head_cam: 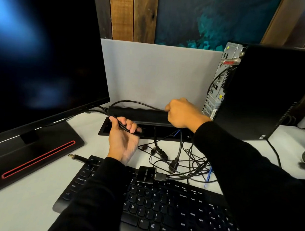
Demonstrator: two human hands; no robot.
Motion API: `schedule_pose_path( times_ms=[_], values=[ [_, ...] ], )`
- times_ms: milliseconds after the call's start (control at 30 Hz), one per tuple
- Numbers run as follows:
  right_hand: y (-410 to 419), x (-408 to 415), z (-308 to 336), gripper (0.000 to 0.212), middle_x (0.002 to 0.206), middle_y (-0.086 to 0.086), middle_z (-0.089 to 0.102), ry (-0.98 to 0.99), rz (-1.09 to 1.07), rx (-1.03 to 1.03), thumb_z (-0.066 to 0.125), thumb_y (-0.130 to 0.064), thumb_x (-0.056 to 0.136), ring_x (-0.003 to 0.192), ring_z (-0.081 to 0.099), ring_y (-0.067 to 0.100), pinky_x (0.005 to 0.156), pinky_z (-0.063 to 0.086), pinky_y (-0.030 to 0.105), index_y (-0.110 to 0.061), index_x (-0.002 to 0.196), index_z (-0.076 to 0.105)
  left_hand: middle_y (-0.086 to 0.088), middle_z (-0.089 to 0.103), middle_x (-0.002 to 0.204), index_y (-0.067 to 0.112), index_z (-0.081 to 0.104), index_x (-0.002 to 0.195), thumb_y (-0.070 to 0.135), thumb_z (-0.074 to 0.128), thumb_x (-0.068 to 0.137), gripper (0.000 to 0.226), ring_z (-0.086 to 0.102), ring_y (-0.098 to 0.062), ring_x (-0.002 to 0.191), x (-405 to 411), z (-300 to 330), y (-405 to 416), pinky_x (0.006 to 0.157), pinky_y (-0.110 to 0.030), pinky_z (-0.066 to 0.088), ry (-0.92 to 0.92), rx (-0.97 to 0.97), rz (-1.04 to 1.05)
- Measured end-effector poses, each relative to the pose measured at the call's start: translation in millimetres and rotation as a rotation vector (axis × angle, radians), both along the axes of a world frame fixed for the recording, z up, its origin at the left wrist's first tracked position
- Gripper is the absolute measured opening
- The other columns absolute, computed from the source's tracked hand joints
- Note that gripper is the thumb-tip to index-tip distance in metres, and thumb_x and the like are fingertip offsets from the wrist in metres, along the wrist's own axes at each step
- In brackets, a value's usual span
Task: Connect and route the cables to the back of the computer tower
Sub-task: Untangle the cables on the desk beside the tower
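Observation:
The black computer tower (257, 95) stands at the right with its metal back panel (218, 79) turned toward the middle; one thin black cable is plugged into it. My left hand (124, 140) is palm-up over the desk's open cable hatch (112, 126) and grips a thick black cable (120, 125) running from behind the monitor. My right hand (181, 113) pinches a thinner black cable (131, 102) that arcs over the raised hatch lid (139, 114). A tangle of loose cables (179, 162) lies between the hatch and the keyboard.
A dark monitor (46, 58) on a red-striped stand (38, 157) fills the left. A black keyboard (161, 206) lies in front, with a small black adapter box (146, 174) on its top edge. A grey divider (155, 73) backs the white desk. A blue network cable (209, 175) lies right.

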State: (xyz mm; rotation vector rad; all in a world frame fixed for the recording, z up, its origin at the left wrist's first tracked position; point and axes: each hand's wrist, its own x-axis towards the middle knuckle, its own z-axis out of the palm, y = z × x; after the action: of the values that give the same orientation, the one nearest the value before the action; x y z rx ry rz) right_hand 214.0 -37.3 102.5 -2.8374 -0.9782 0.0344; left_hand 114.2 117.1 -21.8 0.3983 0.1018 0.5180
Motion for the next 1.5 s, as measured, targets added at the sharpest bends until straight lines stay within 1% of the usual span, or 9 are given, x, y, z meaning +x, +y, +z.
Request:
schedule_pose_path(
  times_ms=[100, 267, 400, 533, 700, 967, 1167, 1400, 1500],
  values=[
    [-0.5, 7.9, -15.6, 0.034, 0.117, 0.014, 0.071, 0.139, 0.034, -0.01, 0.047, -0.006, 0.091, 0.108, 0.066, 0.034, 0.096, 0.057, 0.044, -0.008, 0.112, 0.075, 0.0, 0.037, 0.072, 0.018, 0.051, 0.079, 0.056, 0.031, 0.104, 0.05, 0.043, -0.017, 0.069, 1.1, -0.5, -0.9, 0.078, -0.03, 0.036, -0.007, 0.043, -0.04],
    [-5.9, 17.7, -27.0, 0.036, 0.074, 0.008, 0.058, 0.481, -0.145, 0.555, 0.044, 0.0, 0.095, 0.058, 0.045, 0.022, 0.044, 0.034, 0.022, -0.022, 0.097, 0.073, -0.003, 0.058, 0.082, 0.017, 0.06, 0.086, 0.05, 0.037, 0.103, 0.044, 0.064, -0.022, 0.093, 3.5, 2.7, -2.5, 0.101, -0.04, 0.045, 0.029, 0.147, -0.068],
    [-16.5, 25.1, -6.9, 0.028, 0.075, 0.011, 0.066, 0.77, -0.181, 1.003, 0.048, -0.004, 0.104, 0.047, 0.047, 0.011, 0.049, 0.041, 0.024, -0.013, 0.096, 0.073, -0.007, 0.071, 0.097, 0.014, 0.062, 0.092, 0.045, 0.042, 0.102, 0.038, 0.069, -0.028, 0.108, 6.9, 0.0, -1.7, 0.112, -0.047, 0.043, 0.037, 0.11, -0.073],
    [-36.3, 24.3, 17.7, 0.036, 0.11, 0.019, 0.075, 1.083, 0.043, 1.051, 0.044, 0.014, 0.099, 0.09, 0.074, 0.025, 0.079, 0.063, 0.034, -0.003, 0.123, 0.064, -0.008, 0.072, 0.101, 0.014, 0.061, 0.092, 0.045, 0.041, 0.103, 0.038, 0.071, -0.028, 0.108, 8.3, 6.0, -0.1, 0.11, -0.05, 0.045, 0.032, 0.078, -0.059],
    [-40.9, 28.6, 12.6, 0.032, 0.1, -0.002, 0.08, 0.503, 0.148, 0.634, 0.075, -0.022, 0.093, 0.098, 0.075, 0.01, 0.092, 0.058, 0.029, -0.02, 0.124, 0.068, -0.008, 0.072, 0.098, 0.013, 0.059, 0.091, 0.046, 0.038, 0.105, 0.042, 0.073, -0.026, 0.101, 17.1, 29.6, 4.5, 0.102, -0.049, 0.051, 0.02, 0.06, -0.027],
    [-35.6, 17.2, -3.4, 0.056, 0.058, 0.003, 0.071, 0.044, 0.068, 0.573, 0.044, -0.053, 0.105, 0.05, 0.065, 0.004, 0.068, 0.053, 0.025, -0.013, 0.076, 0.07, -0.012, 0.073, 0.109, 0.011, 0.057, 0.096, 0.043, 0.032, 0.109, 0.043, 0.073, -0.029, 0.106, 26.8, 43.7, -2.8, 0.099, -0.047, 0.054, 0.061, 0.152, 0.02],
    [-33.1, 6.9, -25.6, 0.067, 0.052, 0.004, 0.066, 0.195, -0.017, 0.599, 0.036, -0.054, 0.107, 0.04, 0.055, 0.002, 0.065, 0.046, 0.027, -0.011, 0.069, 0.07, -0.009, 0.075, 0.11, 0.014, 0.056, 0.105, 0.043, 0.028, 0.11, 0.041, 0.069, -0.029, 0.116, 30.5, 44.7, -20.1, 0.104, -0.042, 0.047, 0.132, 0.424, 0.043],
    [-23.2, -1.6, -47.0, 0.065, 0.049, 0.007, 0.059, 0.571, -0.083, 0.853, 0.04, -0.053, 0.107, 0.04, 0.045, 0.017, 0.052, 0.042, 0.027, -0.006, 0.072, 0.069, 0.007, 0.075, 0.079, 0.017, 0.042, 0.122, 0.036, 0.024, 0.112, 0.028, 0.07, -0.002, 0.076, 30.8, 22.0, -51.3, 0.084, -0.027, 0.049, 0.302, 1.04, -0.049],
    [-23.3, 0.1, -51.8, 0.058, 0.049, 0.008, 0.055, 0.731, -0.11, 0.978, 0.041, -0.046, 0.108, 0.039, 0.041, 0.017, 0.046, 0.039, 0.024, -0.004, 0.077, 0.067, -0.001, 0.069, 0.073, 0.019, 0.044, 0.122, 0.041, 0.026, 0.111, 0.03, 0.067, -0.014, 0.07, 27.9, 13.9, -53.3, 0.082, -0.032, 0.052, 0.299, 1.227, -0.063]
  ],
)
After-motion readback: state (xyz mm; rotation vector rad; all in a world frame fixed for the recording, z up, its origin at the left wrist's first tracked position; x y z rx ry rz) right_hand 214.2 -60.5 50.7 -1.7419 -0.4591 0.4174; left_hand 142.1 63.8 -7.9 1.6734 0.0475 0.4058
